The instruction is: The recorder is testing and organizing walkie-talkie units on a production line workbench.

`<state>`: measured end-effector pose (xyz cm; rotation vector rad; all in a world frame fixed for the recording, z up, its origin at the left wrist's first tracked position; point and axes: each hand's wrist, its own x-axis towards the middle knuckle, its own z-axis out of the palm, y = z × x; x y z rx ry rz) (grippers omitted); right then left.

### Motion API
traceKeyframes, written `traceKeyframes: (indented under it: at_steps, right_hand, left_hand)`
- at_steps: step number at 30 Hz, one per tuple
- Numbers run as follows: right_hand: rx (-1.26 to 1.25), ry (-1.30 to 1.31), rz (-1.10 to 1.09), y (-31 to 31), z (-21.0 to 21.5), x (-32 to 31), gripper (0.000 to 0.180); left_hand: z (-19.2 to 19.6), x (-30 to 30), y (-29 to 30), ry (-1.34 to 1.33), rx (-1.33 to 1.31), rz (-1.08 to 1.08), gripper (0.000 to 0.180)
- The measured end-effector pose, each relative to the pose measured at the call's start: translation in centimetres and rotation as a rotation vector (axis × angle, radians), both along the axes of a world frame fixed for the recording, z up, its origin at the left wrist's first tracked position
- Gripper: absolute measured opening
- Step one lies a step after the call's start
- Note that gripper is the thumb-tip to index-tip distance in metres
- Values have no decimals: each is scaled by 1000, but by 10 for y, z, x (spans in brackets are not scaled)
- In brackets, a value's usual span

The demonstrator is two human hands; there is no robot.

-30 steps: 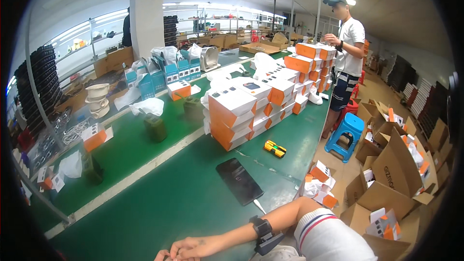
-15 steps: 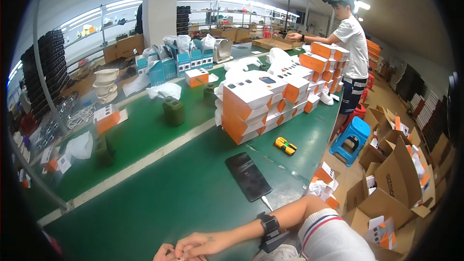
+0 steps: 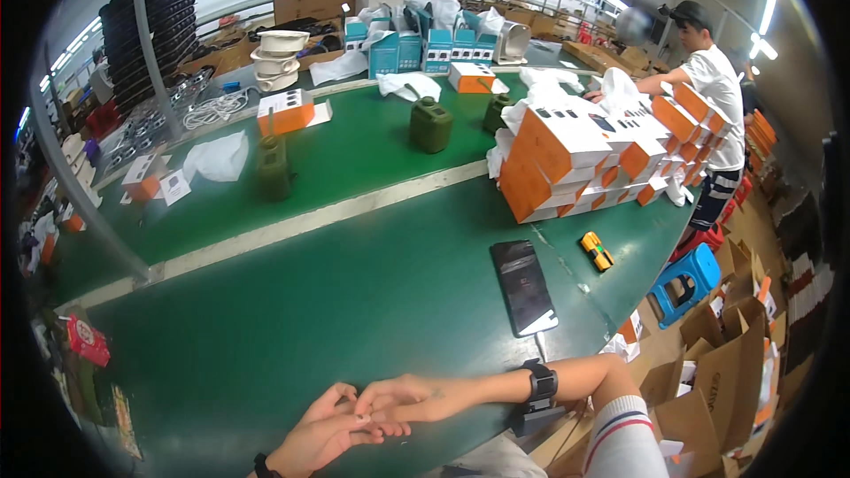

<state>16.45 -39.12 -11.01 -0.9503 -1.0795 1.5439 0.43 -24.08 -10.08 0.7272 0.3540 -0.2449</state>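
Observation:
My left hand [image 3: 320,436] and my right hand [image 3: 400,397] meet at the near edge of the green table [image 3: 292,319], fingertips touching each other. Neither hand holds anything that I can see. A black band with a small device [image 3: 538,388] wraps my right wrist. A black phone [image 3: 523,286] lies flat on the table beyond my right forearm, a cable running from its near end. A small yellow tool [image 3: 597,250] rests to the right of the phone.
A tall stack of orange and white boxes [image 3: 584,155] fills the right of the table, where another person [image 3: 708,97] stands. Two dark green canisters [image 3: 431,124] stand past a white stripe. A blue stool [image 3: 686,279] and open cardboard cartons [image 3: 735,372] sit on the floor at right.
The view has swung left and down, so the box stack and phone shifted right. My two hands have come further into view and stay together at the table's edge.

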Motion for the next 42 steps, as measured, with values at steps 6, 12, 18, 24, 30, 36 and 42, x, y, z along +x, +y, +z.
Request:
traceKeyframes:
  at_steps: [6, 12, 18, 24, 30, 36, 42]
  right_hand:
    - [-80, -39, 35, 3, 0, -1, 29]
    - [84, -184, -72, 10, 10, 19, 28]
    - [222, -1603, -734, 87, 65, 210, 34]
    - [-682, -1815, -1303, 112, 32, 393, 95]
    - [-531, -1534, -1434, 98, 23, 412, 91]
    - [105, -1392, -1730, 131, 48, 388, 75]
    - [523, -839, -1599, 221, 115, 328, 81]
  left_hand:
    - [-4, -4, 3, -23, -27, -41, 22]
    - [-6, 3, 6, -10, -91, -31, 25]
    - [-11, 3, 18, -14, -250, -71, 21]
    - [2, 2, 9, -21, -243, -65, 18]
    - [15, 1, 1, 54, -227, -12, 19]
    - [-6, 5, 14, 22, -253, -36, 18]
    - [-17, 9, 18, -6, -200, -100, 14]
